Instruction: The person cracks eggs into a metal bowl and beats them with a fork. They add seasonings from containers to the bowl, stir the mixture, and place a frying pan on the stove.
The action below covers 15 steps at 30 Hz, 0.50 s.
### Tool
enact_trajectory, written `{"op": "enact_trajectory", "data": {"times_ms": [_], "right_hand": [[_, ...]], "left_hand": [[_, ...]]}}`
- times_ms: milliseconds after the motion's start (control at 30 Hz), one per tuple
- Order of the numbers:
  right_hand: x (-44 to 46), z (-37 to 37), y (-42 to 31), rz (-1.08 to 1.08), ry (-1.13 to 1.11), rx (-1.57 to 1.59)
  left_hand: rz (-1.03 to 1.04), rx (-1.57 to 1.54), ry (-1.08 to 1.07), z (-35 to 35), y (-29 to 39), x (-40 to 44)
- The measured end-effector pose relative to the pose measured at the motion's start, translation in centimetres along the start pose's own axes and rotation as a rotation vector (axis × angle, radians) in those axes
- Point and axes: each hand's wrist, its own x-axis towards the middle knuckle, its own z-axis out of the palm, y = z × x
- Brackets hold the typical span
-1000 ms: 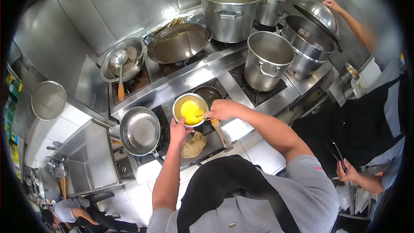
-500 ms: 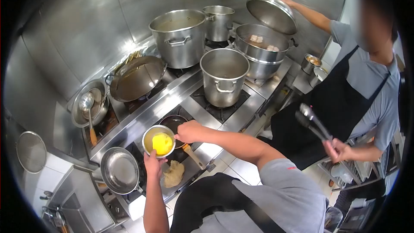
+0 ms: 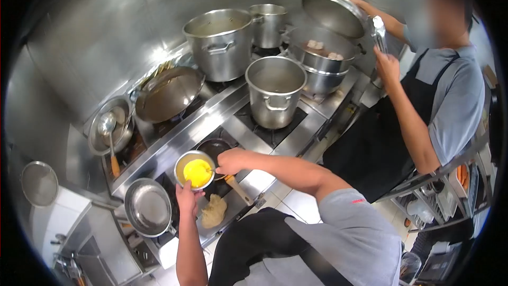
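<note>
My left hand (image 3: 187,197) is wrapped round the lower rim of a metal bowl (image 3: 179,168), which is tilted toward me. Bright yellow liquid (image 3: 197,173) lies inside it. At the bowl's right edge my right hand (image 3: 230,162) is closed on a thin metal utensil (image 3: 211,170) whose tip reaches into the liquid. Behind that hand sits a small dark pan (image 3: 216,146), its wooden handle (image 3: 239,190) pointing down to the right. A crumpled beige cloth (image 3: 214,212) lies just below the bowl. To the left is an empty metal pan (image 3: 148,207).
Large pots (image 3: 275,90) and a wide wok (image 3: 170,95) stand on the stove. A ladle (image 3: 107,124) rests in a bowl at left. At right a co-worker (image 3: 447,95) holds a lid (image 3: 334,16) over a steamer (image 3: 323,55) and raises tongs (image 3: 379,34).
The view has swung right since the first frame. The co-worker's tongs have risen from waist height toward the steamer. My hands stay at the bowl, and the utensil shows more clearly.
</note>
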Motion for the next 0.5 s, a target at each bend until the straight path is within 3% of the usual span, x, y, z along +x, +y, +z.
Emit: {"op": "enact_trajectory", "data": {"times_ms": [67,133,267,500], "right_hand": [[1.3,-0.8,0.1,0.070,-0.179,0.218],[-0.5,-1.6,-1.4,0.157,0.115,0.039],[-0.6,-0.6,-0.7,0.036,-0.077,0.099],[-1.2,-1.3,-1.0,0.197,0.033,0.103]], "left_hand": [[-0.012,-0.022,0.027,0.0,0.2,0.0],[-0.007,-0.004,0.007,-0.1,0.4,0.1],[0.001,0.007,0.021,0.5,0.4,0.0],[-0.041,0.009,-0.024,0.9,0.3,-0.3]]}}
